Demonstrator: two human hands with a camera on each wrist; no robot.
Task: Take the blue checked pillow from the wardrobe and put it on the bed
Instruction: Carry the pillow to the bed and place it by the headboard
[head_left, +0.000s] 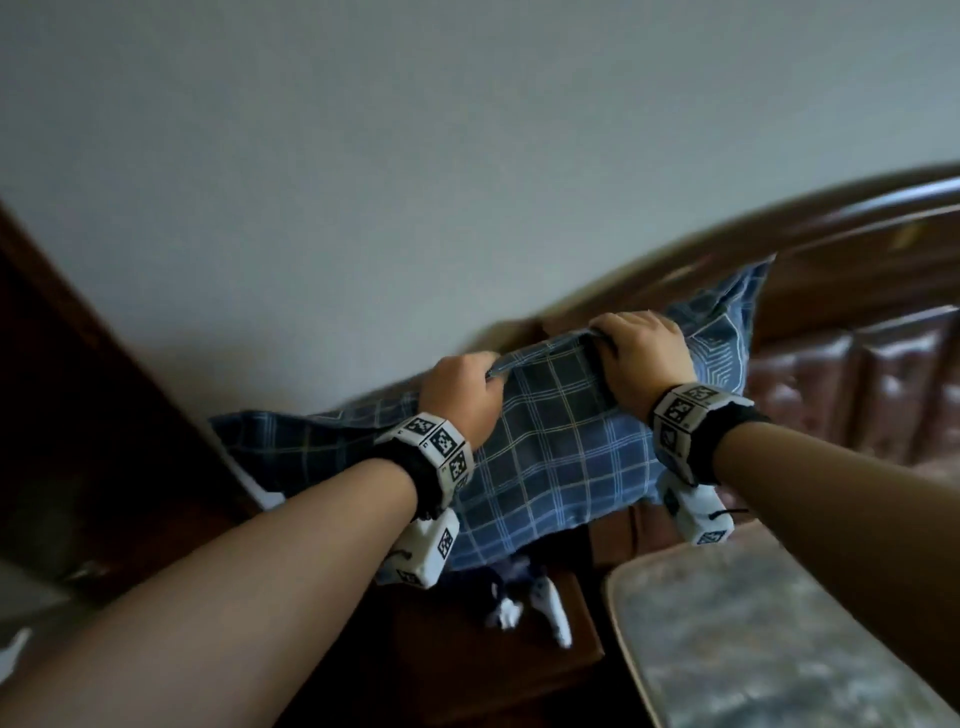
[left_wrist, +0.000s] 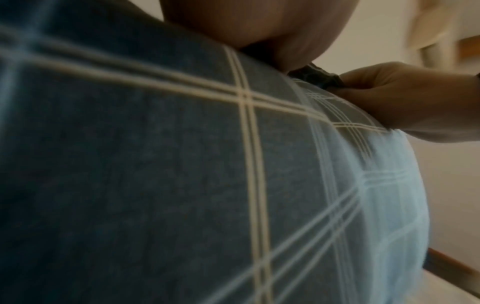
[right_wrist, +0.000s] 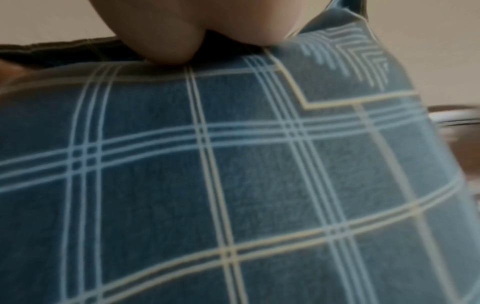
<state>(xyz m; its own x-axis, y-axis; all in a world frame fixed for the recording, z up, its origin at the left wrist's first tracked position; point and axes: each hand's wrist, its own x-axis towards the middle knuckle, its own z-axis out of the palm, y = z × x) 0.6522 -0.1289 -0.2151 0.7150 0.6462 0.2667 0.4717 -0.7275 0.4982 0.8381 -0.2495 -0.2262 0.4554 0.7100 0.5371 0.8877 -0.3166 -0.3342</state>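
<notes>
Gripping the pillow (head_left: 545, 457) by its top edge with our left hand (head_left: 462, 400) and right hand (head_left: 647, 358), we carry it bedward; next, lower it onto the bed (head_left: 769, 639).

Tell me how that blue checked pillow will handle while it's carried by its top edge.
The blue checked pillow is probably soft and floppy: its left end sags past the left hand. Likely light, since the right hand also only pinches fabric. The cloth bunches, so slipping seems unlikely.

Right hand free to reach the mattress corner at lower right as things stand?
Probably not yet. The right hand grips the top edge of the blue checked pillow, as does the left hand. The mattress lies uncovered below the right forearm, so the path looks open once the hand lets go.
</notes>
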